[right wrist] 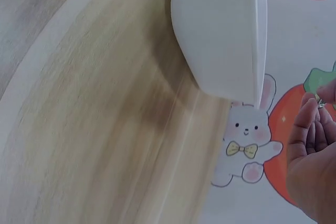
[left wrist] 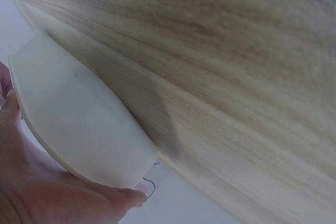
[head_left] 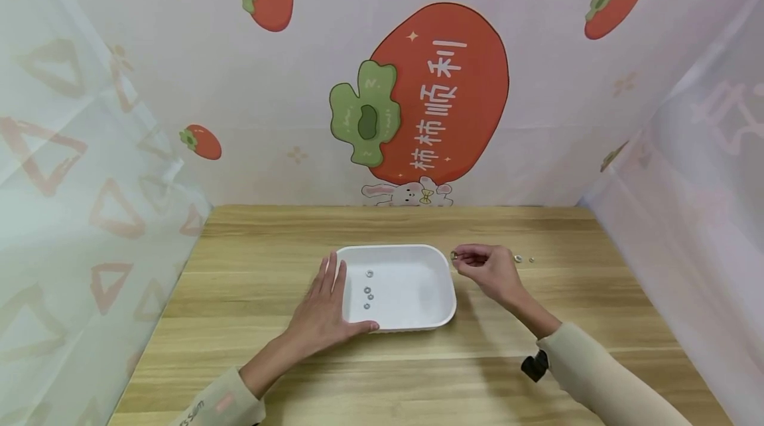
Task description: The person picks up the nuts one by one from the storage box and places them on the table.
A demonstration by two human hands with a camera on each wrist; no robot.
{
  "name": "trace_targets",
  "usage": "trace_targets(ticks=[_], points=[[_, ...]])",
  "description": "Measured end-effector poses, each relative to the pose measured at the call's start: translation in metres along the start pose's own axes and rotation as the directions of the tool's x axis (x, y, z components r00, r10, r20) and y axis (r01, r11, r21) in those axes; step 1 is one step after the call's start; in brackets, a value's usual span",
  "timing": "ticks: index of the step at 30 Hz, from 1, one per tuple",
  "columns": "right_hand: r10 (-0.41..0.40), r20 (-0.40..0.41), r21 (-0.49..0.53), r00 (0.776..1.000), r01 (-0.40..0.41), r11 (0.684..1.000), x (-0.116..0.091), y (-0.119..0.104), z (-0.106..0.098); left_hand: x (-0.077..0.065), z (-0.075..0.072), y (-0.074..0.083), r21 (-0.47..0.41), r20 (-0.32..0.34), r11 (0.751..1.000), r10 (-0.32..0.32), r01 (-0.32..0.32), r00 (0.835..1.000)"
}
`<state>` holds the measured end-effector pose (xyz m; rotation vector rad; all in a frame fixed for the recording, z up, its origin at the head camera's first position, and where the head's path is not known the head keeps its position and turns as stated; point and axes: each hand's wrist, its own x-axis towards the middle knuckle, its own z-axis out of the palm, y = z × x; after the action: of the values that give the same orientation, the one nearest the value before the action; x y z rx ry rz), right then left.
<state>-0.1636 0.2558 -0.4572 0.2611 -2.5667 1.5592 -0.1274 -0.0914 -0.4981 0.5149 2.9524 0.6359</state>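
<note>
A white plastic tray (head_left: 412,290) stands on the wooden table, with several small metal nuts (head_left: 367,290) lying on the left part of its floor. My left hand (head_left: 322,316) rests against the tray's left front corner, fingers straight along the left rim and thumb along the front rim. Just outside the tray's right back corner, my right hand (head_left: 492,273) pinches a small metal nut (head_left: 454,255) between thumb and fingertips. In the right wrist view the fingers partly hide that nut (right wrist: 321,104).
Two more small metal pieces, a larger one (head_left: 517,259) and a tiny one (head_left: 532,259), lie on the table (head_left: 268,233) to the right of my right hand. A printed cloth backdrop (head_left: 537,167) rises behind the table and along both sides.
</note>
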Motion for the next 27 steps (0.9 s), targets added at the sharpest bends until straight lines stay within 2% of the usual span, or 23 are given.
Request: trace_targets(ticks=[4, 15, 22, 27], points=[[0.002, -0.015, -0.003, 1.000, -0.002, 1.000, -0.003, 0.002, -0.011, -0.001, 0.000, 0.000, -0.003, 0.000, 1.000, 0.000, 0.000, 1.000], [-0.012, -0.048, -0.100, 0.999, 0.008, 0.995, -0.004, 0.016, -0.043, 0.000, 0.000, 0.000, -0.001, 0.007, 1.000, -0.008, 0.008, 1.000], [-0.010, -0.066, -0.080, 0.998, 0.004, 0.997, -0.008, 0.026, -0.061, -0.001, 0.001, -0.001, -0.001, 0.002, 1.000, -0.001, 0.001, 1.000], [-0.038, -0.099, -0.067, 0.994, 0.031, 0.997, -0.010, 0.031, -0.072, 0.000, 0.001, -0.001, 0.001, 0.005, 1.000, -0.002, 0.002, 1.000]])
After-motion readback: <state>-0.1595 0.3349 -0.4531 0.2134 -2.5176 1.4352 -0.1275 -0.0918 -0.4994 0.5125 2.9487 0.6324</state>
